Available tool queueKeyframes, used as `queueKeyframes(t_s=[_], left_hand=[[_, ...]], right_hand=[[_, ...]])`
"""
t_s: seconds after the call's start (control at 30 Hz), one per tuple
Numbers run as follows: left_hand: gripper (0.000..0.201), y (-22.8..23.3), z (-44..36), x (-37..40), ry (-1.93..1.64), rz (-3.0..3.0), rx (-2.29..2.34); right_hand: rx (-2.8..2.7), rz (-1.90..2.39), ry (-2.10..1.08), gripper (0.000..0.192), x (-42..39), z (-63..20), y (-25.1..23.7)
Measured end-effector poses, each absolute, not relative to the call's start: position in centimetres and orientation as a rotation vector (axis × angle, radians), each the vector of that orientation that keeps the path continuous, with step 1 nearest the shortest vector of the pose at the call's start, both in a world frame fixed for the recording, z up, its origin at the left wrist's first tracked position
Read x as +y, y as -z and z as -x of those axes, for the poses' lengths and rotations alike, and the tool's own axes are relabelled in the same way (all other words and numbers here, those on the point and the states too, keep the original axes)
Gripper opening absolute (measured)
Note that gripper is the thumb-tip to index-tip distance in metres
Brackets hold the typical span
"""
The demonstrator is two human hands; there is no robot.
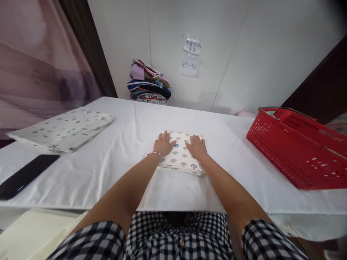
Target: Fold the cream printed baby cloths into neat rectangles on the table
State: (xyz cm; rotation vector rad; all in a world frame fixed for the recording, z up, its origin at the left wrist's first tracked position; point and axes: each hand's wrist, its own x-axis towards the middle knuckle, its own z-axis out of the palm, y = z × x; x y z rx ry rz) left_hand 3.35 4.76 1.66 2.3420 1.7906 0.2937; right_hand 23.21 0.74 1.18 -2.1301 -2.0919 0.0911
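A folded white cloth (179,156) with grey mushroom prints and a few coloured ones lies in the middle of the table. Its layers show along the near edge. On its left side my left hand (163,143) lies flat with fingers stretched out, a bracelet at the wrist. My right hand (197,146) rests palm down on the right side of the same cloth, its fingers spread. Both hands press on the top surface, and neither grips anything.
Another folded patterned cloth (70,128) and a black flat device (27,175) are on the left of the white-covered table (130,144). A red basket (295,155) stands at right. Behind the table rises a stack of folded fabrics (149,85), near paper signs (189,66) on the wall.
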Motion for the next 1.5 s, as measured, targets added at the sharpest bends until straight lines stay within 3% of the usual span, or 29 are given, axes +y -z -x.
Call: queueKeyframes(t_s=[0.4,0.9,1.17,1.5], left_hand=[[0.055,-2.1,-0.3,1.6,-0.223,-2.364,1.774],[0.053,-2.1,0.6,-3.2,-0.419,-2.447,1.898],[0.053,-0.2,-0.3,-5.5,-0.491,-2.908,1.236],[0.042,1.2,2.3,-5.7,-0.631,-2.93,1.108]], right_hand=[[-2.07,2.053,-0.232,0.056,-5.1,-24.4,-0.3],[-2.13,1.969,-0.118,0.047,-10.5,-22.9,-0.3],[-2.434,1.627,-0.034,0.051,-11.2,-20.0,-0.7],[-2.468,1.57,-0.017,0.054,-12.1,-20.2,0.0]])
